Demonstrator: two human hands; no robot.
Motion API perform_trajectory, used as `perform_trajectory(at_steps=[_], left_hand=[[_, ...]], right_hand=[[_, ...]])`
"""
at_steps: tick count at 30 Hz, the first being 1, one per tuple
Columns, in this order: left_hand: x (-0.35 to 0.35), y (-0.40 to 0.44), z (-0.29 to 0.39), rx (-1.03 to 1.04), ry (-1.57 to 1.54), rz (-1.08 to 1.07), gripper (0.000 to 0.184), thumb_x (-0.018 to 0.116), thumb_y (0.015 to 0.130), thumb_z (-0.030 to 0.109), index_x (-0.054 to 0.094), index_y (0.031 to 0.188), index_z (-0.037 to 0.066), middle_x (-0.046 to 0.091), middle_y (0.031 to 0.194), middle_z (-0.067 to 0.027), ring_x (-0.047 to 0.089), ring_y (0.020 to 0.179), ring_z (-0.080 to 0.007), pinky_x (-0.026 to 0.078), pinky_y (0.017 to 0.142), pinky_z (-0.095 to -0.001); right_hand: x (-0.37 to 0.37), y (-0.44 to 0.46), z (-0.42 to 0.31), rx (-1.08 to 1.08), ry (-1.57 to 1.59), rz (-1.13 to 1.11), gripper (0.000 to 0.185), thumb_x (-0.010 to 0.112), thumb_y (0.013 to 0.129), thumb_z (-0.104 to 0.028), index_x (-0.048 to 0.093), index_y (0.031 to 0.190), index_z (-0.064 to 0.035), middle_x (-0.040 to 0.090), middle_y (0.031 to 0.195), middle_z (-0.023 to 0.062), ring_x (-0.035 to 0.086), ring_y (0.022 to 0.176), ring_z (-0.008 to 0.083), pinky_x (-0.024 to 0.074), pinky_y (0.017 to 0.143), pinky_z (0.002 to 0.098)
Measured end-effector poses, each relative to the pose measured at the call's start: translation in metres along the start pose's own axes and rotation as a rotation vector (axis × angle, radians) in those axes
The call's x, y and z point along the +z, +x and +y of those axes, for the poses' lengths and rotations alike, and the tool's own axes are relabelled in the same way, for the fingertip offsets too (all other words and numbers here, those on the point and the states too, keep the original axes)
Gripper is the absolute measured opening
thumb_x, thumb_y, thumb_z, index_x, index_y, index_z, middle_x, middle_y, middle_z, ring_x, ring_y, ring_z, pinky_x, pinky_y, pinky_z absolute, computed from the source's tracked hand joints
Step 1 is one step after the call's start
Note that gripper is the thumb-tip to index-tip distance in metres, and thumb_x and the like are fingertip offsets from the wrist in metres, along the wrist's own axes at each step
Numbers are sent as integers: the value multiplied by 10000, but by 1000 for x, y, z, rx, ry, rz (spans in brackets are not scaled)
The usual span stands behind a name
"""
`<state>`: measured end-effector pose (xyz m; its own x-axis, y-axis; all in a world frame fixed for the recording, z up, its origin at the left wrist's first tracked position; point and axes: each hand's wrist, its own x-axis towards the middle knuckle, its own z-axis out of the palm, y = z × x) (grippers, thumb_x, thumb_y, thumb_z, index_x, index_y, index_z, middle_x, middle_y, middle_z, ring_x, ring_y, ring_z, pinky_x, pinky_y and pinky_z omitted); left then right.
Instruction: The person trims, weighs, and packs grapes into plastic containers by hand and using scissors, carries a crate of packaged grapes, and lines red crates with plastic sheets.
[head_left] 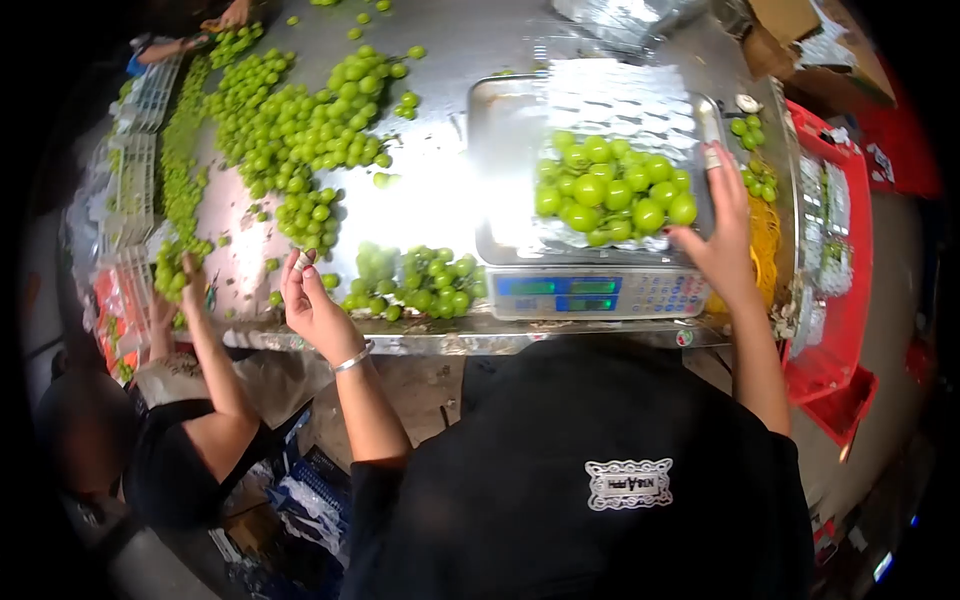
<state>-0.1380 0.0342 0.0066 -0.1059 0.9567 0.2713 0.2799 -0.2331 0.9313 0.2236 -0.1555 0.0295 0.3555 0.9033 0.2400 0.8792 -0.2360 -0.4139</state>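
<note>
A bunch of large green grapes (pixel 615 190) lies on white foam netting (pixel 620 95) on the metal pan (pixel 490 225) of a weighing scale (pixel 590 292) with lit displays. My right hand (pixel 722 235) is open at the right side of these grapes, thumb near the lowest ones and fingers stretched along the pan's edge. At the table's front edge, my left hand (pixel 320 310) is raised with its fingertips pinched together; what they hold, if anything, is too small to make out. Just above it is a loose grape bunch (pixel 308 218). More grape bunches (pixel 415 280) lie left of the scale.
A large grape pile (pixel 300 120) covers the table's left part. Co-workers' hands (pixel 190 285) handle grapes beside white plastic baskets (pixel 135 190). Red crates (pixel 835 340) stand at right, near yellow netting (pixel 763 245). Clear plastic (pixel 625 20) and cardboard boxes (pixel 800 40) are at the back.
</note>
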Motion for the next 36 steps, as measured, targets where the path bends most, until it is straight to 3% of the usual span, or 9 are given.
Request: perform_trajectory(at_steps=[4, 12, 15, 18, 24, 27, 30, 32, 36], left_hand=[[-53, 17, -43, -156, -99, 138, 181, 466, 841, 43, 554, 967, -50, 571, 982, -97, 523, 908, -139, 384, 838, -259], [-47, 0, -71, -7, 465, -335, 145, 535, 747, 45, 601, 866, -4, 580, 920, -144, 539, 892, -255, 401, 807, -324], [-30, 1, -80, -2, 482, -362, 157, 547, 747, 49, 590, 887, -9, 568, 948, -168, 519, 941, -283, 387, 839, -342], [-48, 9, -91, -110, 513, -302, 166, 539, 751, 50, 587, 898, -10, 576, 954, -171, 530, 932, -292, 389, 834, -352], [-82, 5, -81, -94, 910, -391, 179, 563, 734, 87, 606, 897, 26, 597, 886, -156, 559, 866, -294, 419, 778, -355], [-72, 4, -68, -354, 948, -754, 195, 593, 703, 113, 633, 893, 95, 620, 779, -104, 581, 805, -257, 437, 727, -333], [-64, -3, -82, 21, 911, -665, 230, 563, 723, 76, 612, 945, 110, 602, 867, -125, 576, 821, -265, 446, 714, -334], [-75, 9, -90, -201, 674, -550, 237, 526, 737, 33, 595, 956, 90, 587, 902, -140, 566, 834, -290, 440, 738, -344], [-113, 21, -86, -160, 890, -162, 188, 512, 738, 27, 583, 911, 41, 580, 889, -158, 551, 832, -323, 433, 737, -381]], right_hand=[[21, -6, 26, 186, 233, 36, 814, 704, 597, -135, 283, 1286, -37, 267, 1321, 192, 251, 1231, 314, 213, 1011, 357], [6, 21, 17, 138, 167, -21, 833, 710, 572, -120, 282, 1277, -3, 281, 1313, 196, 276, 1222, 300, 227, 1001, 338], [20, 23, 24, 325, 270, -147, 777, 690, 596, -129, 311, 1262, 3, 323, 1290, 199, 307, 1207, 287, 227, 1000, 332], [9, 13, 22, 221, 314, -172, 764, 683, 610, -141, 314, 1263, 1, 330, 1293, 185, 309, 1207, 279, 227, 997, 325], [18, 6, 35, 382, 849, -128, 701, 618, 690, -74, 261, 1289, 6, 352, 1278, 164, 360, 1172, 218, 294, 951, 301], [36, 10, 41, 480, 744, -50, 623, 563, 724, -12, 267, 1270, 43, 406, 1227, 163, 442, 1082, 196, 367, 869, 265], [38, 10, 42, 508, 707, -38, 578, 547, 746, -2, 284, 1259, 47, 469, 1146, 140, 478, 1021, 171, 381, 844, 263], [34, 5, 32, 447, 711, -6, 551, 541, 761, -6, 295, 1251, 49, 502, 1033, 102, 495, 923, 139, 390, 786, 240], [19, -17, 29, 500, 702, -82, 482, 522, 802, -18, 317, 1232, 56, 480, 728, -11, 446, 663, 47, 350, 587, 169]])
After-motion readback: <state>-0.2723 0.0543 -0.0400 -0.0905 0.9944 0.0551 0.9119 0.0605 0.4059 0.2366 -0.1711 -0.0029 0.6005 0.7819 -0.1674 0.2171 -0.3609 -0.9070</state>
